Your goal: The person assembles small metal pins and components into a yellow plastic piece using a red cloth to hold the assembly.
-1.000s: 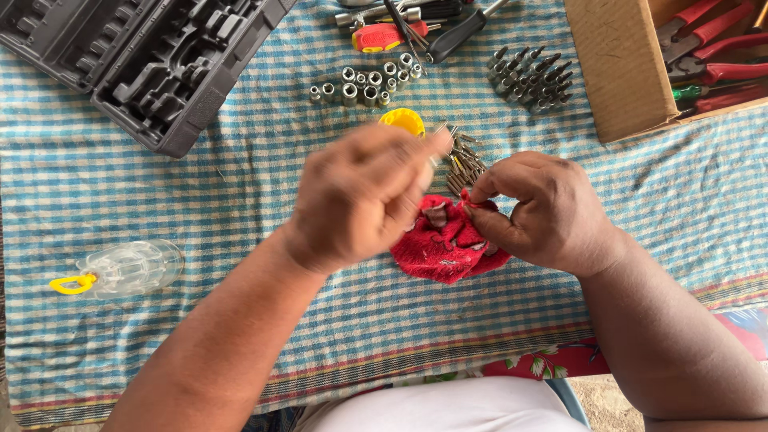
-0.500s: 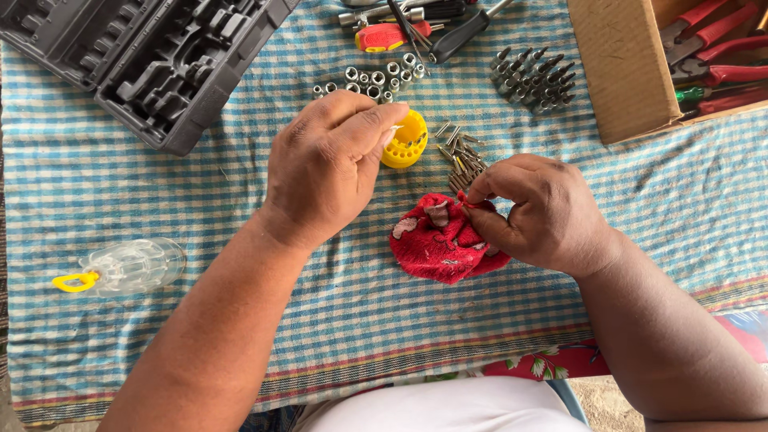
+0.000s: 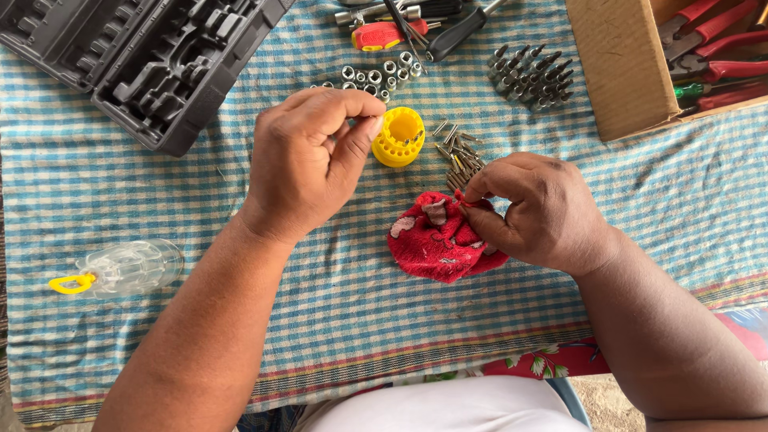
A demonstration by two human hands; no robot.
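My left hand (image 3: 308, 160) hovers left of a round yellow bit holder (image 3: 400, 136), its thumb tip against the holder's rim and its fingers curled into a pinch. Anything between those fingers is hidden. My right hand (image 3: 536, 212) pinches the top edge of a crumpled red cloth (image 3: 436, 240) lying on the checked blue tablecloth (image 3: 200, 264). A loose pile of small screwdriver bits (image 3: 462, 156) lies just beyond the cloth, between the holder and my right hand.
An open black moulded tool case (image 3: 152, 64) sits at the far left. Small sockets (image 3: 376, 76), screwdrivers (image 3: 400, 28) and standing bits (image 3: 532, 76) lie along the back. A cardboard box (image 3: 616, 64) with red-handled pliers (image 3: 712, 48) stands far right. A clear cap with a yellow loop (image 3: 120, 268) rests near left.
My left hand has left the red cloth and moved back and to the left, up to the yellow holder, which is now uncovered. My right hand has stayed on the cloth.
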